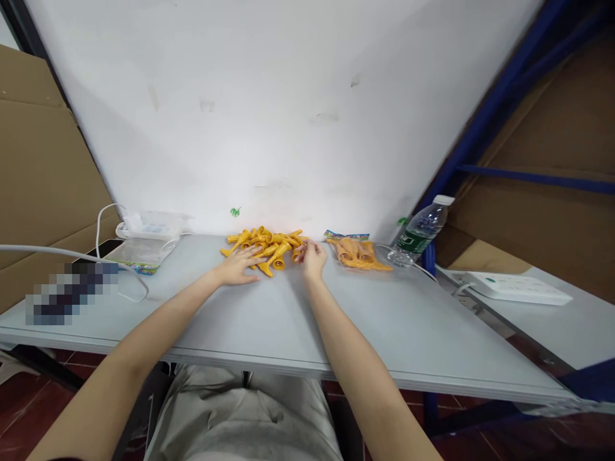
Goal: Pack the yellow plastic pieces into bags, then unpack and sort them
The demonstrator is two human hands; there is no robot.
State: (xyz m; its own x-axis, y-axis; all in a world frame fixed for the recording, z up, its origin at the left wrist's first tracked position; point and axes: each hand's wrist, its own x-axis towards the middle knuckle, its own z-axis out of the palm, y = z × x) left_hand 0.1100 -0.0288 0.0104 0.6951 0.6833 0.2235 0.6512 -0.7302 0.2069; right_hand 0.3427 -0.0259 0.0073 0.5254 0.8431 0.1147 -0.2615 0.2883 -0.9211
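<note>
A pile of yellow plastic horn-shaped pieces (pixel 278 250), with flared hollow ends, lies on the grey table against the white wall. My left hand (pixel 239 265) rests flat with fingers spread over the pile's near left side, touching some pieces. At the pile's right edge, my right hand (pixel 313 258) has its fingers curled round a yellow horn-shaped piece (pixel 296 256), which they partly hide. Just right of that hand lies a clear plastic bag (pixel 358 253) with several similar orange-yellow pieces inside and a colourful header.
Flat clear bags (pixel 144 251), a white cable and a dark phone-like object (pixel 108 248) lie at left, beside a blurred patch. A water bottle (pixel 423 227) leans at right by the blue frame. Beyond it sits a white power strip (pixel 519 288). Cardboard (pixel 43 160) borders the left.
</note>
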